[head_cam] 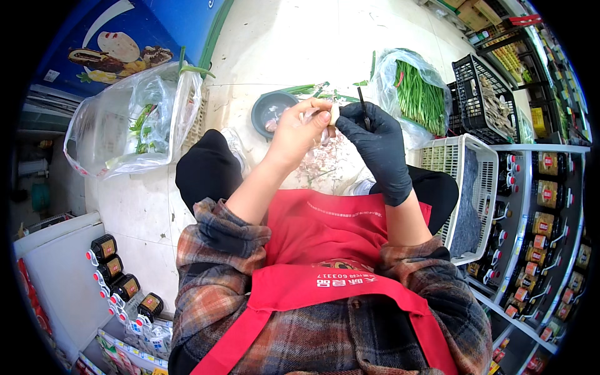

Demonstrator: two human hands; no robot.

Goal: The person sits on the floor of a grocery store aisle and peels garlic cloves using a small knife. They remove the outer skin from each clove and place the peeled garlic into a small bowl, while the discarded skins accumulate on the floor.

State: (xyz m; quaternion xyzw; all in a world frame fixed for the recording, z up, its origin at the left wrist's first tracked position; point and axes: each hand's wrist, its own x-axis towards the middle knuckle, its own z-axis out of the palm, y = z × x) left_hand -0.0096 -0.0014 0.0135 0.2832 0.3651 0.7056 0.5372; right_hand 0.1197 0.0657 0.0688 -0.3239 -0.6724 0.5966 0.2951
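Observation:
My bare left hand [304, 131] holds garlic with loose, papery skin, and a pale peeled clove [334, 114] shows between the fingertips of both hands. In a black glove, my right hand [377, 140] pinches at that clove and grips a thin dark tool, probably a small knife [363, 107], pointing up and away. A grey bowl [260, 112] with garlic in it stands on the floor just beyond my left hand. Garlic skins [323, 164] litter the floor below my hands. Long green stalks [300, 89] lie behind the bowl.
A plastic bag of green chives or scallions [422, 93] stands at the right, near black crates [483, 93] and a white basket [461, 187]. Left is a crate lined with clear plastic [173, 117], with green scraps inside. Shelves of dark bottles [546, 192] line the far right; more bottles [112, 267] stand lower left.

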